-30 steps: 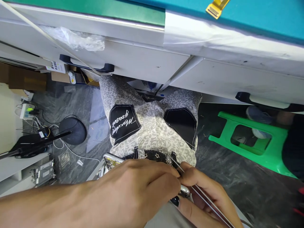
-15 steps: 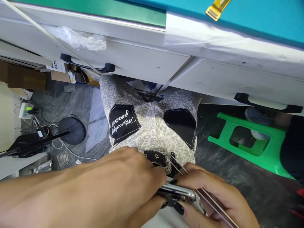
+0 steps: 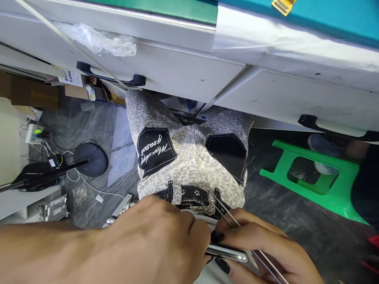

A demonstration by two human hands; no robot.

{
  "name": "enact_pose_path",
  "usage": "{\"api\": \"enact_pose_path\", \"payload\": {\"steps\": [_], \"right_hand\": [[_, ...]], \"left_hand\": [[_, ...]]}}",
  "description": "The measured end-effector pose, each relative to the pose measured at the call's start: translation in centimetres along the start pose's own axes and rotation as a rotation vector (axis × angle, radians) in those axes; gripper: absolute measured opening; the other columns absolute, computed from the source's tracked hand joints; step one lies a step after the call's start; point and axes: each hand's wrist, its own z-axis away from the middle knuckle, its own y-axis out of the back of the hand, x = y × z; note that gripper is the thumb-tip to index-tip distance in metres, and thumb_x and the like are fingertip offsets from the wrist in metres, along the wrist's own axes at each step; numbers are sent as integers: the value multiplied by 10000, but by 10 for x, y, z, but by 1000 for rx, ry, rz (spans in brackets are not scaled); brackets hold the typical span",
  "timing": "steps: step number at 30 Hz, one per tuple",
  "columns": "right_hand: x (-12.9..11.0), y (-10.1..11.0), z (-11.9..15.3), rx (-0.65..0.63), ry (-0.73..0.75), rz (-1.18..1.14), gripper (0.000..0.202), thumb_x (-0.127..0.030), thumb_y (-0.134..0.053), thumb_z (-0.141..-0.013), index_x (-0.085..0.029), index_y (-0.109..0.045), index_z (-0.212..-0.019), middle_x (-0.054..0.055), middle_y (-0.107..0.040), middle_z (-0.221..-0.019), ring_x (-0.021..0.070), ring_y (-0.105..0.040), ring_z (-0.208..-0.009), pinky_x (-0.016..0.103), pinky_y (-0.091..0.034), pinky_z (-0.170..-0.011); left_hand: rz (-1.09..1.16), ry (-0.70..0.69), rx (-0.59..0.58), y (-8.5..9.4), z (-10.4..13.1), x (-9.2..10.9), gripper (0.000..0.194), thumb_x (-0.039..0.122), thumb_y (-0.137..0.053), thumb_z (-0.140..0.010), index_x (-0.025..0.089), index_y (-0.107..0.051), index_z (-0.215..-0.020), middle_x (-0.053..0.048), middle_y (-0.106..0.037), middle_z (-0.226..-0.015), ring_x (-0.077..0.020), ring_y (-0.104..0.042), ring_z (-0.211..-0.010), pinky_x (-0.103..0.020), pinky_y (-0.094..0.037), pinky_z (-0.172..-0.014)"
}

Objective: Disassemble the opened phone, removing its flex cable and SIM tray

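A phone (image 3: 227, 252) is held low in front of my body; only its polished metal edge and rounded corner show, the rest being hidden by my fingers. My left hand (image 3: 166, 236) is closed round its left end, back of the hand toward me. My right hand (image 3: 266, 248) pinches the phone's right end between dark-nailed fingers. Slim metal tweezers (image 3: 268, 262) are also held in the right hand, their tips (image 3: 220, 203) pointing up and left past the belt buckle. The tips look apart from the phone.
Just ahead stand white drawers with dark handles (image 3: 111, 75) under a teal mat (image 3: 331, 23), where a yellow flex cable (image 3: 283, 5) lies. A green plastic stool (image 3: 314, 177) is at the right, near another person's shoe (image 3: 324, 146). Cables and a round black base (image 3: 90, 159) are at left.
My left hand has shifted slightly right and down, uncovering more of the belt. Both hands still hold the phone, which sits slightly lower. The view has tilted a little downward.
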Motion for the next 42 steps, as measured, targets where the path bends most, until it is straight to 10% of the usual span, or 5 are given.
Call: {"api": "enact_pose_path", "payload": {"steps": [8, 17, 42], "right_hand": [[1, -3, 0, 27, -36, -115, 188, -199, -660, -825, -323, -706, -959, 17, -636, -853, 182, -638, -757, 262, -528, -675], [8, -8, -4, 71, -86, -279, 129, -433, -661, -856, -321, -711, -897, 25, -610, -830, 174, -582, -703, 267, -521, -661], [-12, 8, -21, -6, -224, -135, 122, -188, -614, -791, -253, -689, -719, -41, -520, -619, 98, -427, -511, 190, -318, -444]], "left_hand": [[57, -19, 299, -16, 4, -2, 116, 110, -535, -806, 202, -543, -736, 33, -602, -634, -117, -475, -429, -307, -217, -405], [55, 58, 238, -7, -2, 0, 175, 119, -514, -848, 192, -597, -712, -3, -642, -652, -138, -508, -451, -318, -168, -400], [526, 231, 165, -14, 1, -19, 245, 425, -473, -906, 243, -623, -840, -8, -650, -725, -150, -630, -640, -218, -345, -456]]}}
